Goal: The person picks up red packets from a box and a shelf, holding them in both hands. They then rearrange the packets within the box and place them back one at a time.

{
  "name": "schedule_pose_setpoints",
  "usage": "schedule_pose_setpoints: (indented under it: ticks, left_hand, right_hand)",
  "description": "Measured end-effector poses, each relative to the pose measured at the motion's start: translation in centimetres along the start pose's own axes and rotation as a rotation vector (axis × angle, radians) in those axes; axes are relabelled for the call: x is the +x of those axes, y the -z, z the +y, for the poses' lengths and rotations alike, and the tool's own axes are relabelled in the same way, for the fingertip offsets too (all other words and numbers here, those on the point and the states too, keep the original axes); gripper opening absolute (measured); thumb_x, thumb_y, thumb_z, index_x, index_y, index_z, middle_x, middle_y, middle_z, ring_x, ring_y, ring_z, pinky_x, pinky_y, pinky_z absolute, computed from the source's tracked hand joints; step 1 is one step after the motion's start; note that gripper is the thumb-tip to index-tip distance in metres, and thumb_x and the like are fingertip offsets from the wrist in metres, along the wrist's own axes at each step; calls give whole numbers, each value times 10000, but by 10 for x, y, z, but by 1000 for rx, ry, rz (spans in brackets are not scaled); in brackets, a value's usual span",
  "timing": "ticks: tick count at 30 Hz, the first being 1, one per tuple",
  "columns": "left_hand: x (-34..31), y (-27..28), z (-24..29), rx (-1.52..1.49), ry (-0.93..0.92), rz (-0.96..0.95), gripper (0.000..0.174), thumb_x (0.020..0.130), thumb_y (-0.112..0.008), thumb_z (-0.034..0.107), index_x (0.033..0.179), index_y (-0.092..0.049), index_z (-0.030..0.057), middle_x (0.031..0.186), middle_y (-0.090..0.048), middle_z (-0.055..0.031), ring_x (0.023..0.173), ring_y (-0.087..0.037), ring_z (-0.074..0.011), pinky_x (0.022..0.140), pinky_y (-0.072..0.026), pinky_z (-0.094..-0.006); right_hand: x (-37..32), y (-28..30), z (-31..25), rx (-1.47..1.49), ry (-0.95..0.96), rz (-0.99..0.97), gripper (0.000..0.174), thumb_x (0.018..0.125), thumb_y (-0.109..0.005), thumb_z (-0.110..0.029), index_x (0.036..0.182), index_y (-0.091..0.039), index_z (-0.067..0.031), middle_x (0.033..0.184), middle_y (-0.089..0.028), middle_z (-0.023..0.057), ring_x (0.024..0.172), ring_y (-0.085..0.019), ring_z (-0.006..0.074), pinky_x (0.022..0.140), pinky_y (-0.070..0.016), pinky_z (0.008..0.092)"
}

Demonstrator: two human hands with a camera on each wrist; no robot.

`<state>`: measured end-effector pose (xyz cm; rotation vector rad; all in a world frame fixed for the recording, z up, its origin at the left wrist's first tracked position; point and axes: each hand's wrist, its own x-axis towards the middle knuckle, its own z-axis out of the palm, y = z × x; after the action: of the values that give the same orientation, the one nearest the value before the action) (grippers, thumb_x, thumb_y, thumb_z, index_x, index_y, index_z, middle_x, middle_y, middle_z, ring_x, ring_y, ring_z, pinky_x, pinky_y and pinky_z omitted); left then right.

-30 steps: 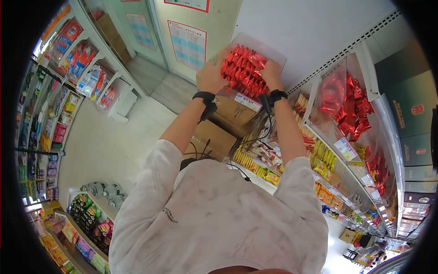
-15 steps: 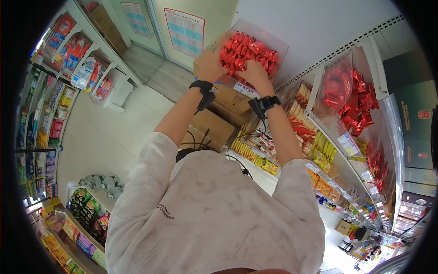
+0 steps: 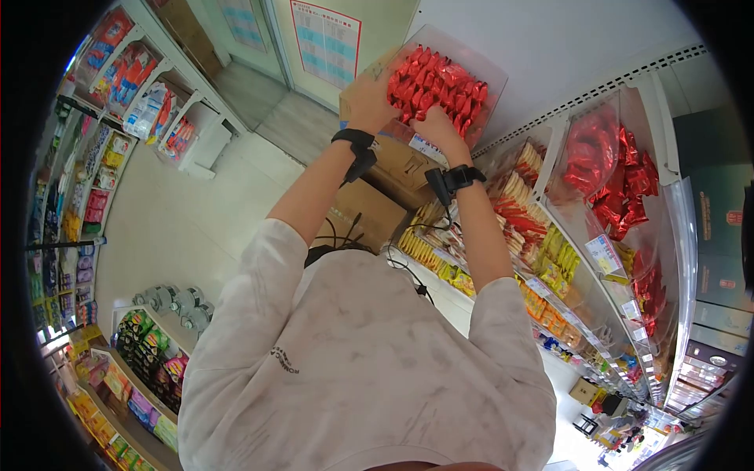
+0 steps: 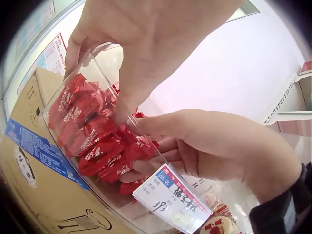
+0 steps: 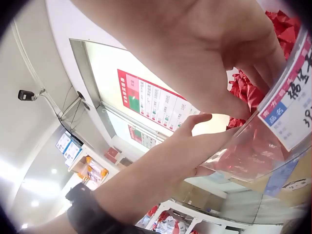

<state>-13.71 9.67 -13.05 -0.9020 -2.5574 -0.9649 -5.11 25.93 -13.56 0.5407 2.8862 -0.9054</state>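
Note:
A clear plastic bin (image 3: 491, 93) full of shiny red-wrapped packets (image 3: 440, 72) sits above a cardboard box (image 3: 402, 163). My left hand (image 3: 371, 104) grips the bin's left wall, fingers outside and thumb inside among the packets, as the left wrist view shows. Over the front wall reaches my right hand (image 3: 441, 130), its extended fingers (image 4: 165, 156) against the packets and seen through the clear plastic. A handwritten price tag (image 4: 171, 199) hangs on the bin's front beside the right hand.
To the right run shelves with another bin of red packets (image 3: 620, 188) and yellow-wrapped snacks (image 3: 558, 259). A white wall stands behind the bin, with a glass door bearing a notice (image 3: 326, 43) at its left. Black cables (image 3: 408, 267) hang near my body.
My right hand has moved from the right side of the packets to the bin's front edge. The left hand stays on the left wall. The heap of packets looks more spread out.

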Motion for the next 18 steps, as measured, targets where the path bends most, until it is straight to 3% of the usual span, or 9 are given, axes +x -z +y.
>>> schedule_pose_setpoints:
  ticks: [3,6,7,11,13,14,16,18]
  left_hand:
    - [0,-6,-7,-31,-17,40,875,573,-912,300,1360,-534,242,1196,-633,-114,1063,-608,-367,840,-549,-472]
    - [-1,-7,-6,-15,20,15,883,567,-917,306,1360,-535,240,1206,-635,-102,1068,-603,-363,848,-547,-476]
    - [0,-6,-6,-13,19,3,887,564,-919,310,1361,-535,238,1194,-635,-112,1065,-603,-367,848,-547,-477]
    - [3,0,1,52,64,-52,904,566,-924,336,1373,-528,237,1138,-628,-159,1046,-602,-388,843,-545,-481]
    - [0,12,8,-14,32,-47,945,548,-935,298,1391,-520,190,1083,-627,-207,1055,-588,-414,863,-512,-504]
    - [1,17,9,-47,11,-48,966,540,-941,278,1400,-516,167,1055,-627,-232,1060,-581,-427,873,-496,-516]
    - [2,7,0,0,26,-75,950,566,-933,311,1398,-510,133,1176,-579,-283,1092,-569,-450,920,-480,-523]
    - [-4,10,9,43,88,-104,932,598,-921,332,1397,-504,97,1242,-540,-310,1151,-546,-459,971,-459,-523]
  right_hand:
    - [-1,-4,-1,81,25,19,305,825,-657,-208,841,-655,97,728,-648,243,721,-696,323,671,-527,426]
    - [1,-3,-9,66,-40,-44,292,824,-636,-190,852,-654,100,721,-647,236,698,-693,319,646,-532,429]
    - [8,-9,-1,61,-55,-59,319,831,-658,-216,861,-665,102,738,-661,258,742,-710,356,639,-537,442]
    - [18,-31,17,-76,-4,190,365,864,-684,-280,881,-689,84,803,-676,298,803,-705,421,683,-542,477]
    - [5,-33,11,-99,-30,283,390,888,-680,-315,888,-699,75,829,-678,310,841,-695,440,715,-544,491]
    - [-1,-32,8,-82,-38,249,379,893,-667,-312,901,-701,66,870,-679,314,878,-688,448,759,-543,506]
    - [-5,-20,7,-55,-54,191,360,904,-641,-306,927,-705,48,952,-681,323,953,-675,464,848,-540,535]
    - [9,-17,23,-15,-42,120,316,923,-593,-268,989,-704,21,1004,-688,303,992,-672,449,869,-539,504]
